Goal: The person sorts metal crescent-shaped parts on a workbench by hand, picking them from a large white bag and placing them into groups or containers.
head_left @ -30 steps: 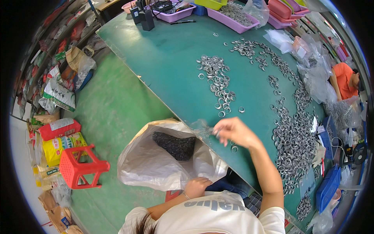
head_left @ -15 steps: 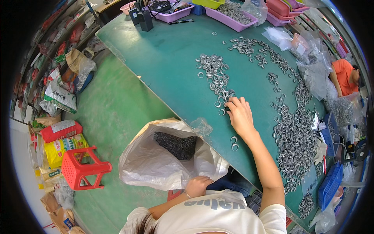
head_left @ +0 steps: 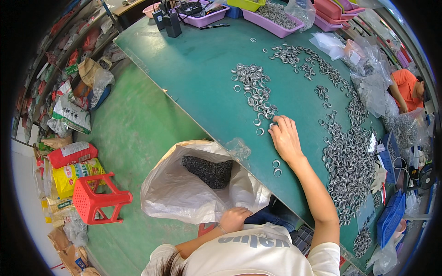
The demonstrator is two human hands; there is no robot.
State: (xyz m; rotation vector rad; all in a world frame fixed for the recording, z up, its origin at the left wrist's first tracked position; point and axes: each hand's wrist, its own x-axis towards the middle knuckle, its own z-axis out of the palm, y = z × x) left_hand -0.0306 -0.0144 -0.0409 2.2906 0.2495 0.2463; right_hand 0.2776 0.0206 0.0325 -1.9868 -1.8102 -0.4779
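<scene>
My right hand (head_left: 286,139) is over the green table (head_left: 198,69), its fingers curled together at the lower end of a strip of loose grey metal rings (head_left: 253,83). A ring (head_left: 272,124) shows at its fingertips, partly hidden by them. Two rings (head_left: 276,168) lie apart from the strip, beside my right forearm. My left hand (head_left: 234,219) is closed on the near rim of a large white woven sack (head_left: 177,198), which gapes open beside the table edge. Inside the sack lies a heap of small dark pieces (head_left: 209,172), too fine to make out singly.
A big pile of rings (head_left: 347,170) covers the table's right side. Purple trays (head_left: 276,23) stand at the far edge, and a blue basket (head_left: 390,218) at the right. A red stool (head_left: 99,198) is on the floor at left. Another person (head_left: 407,89) sits at far right.
My right hand has shifted slightly right, away from the strip's lower end. A couple of rings there have moved a little. My left hand and the sack stay put.
</scene>
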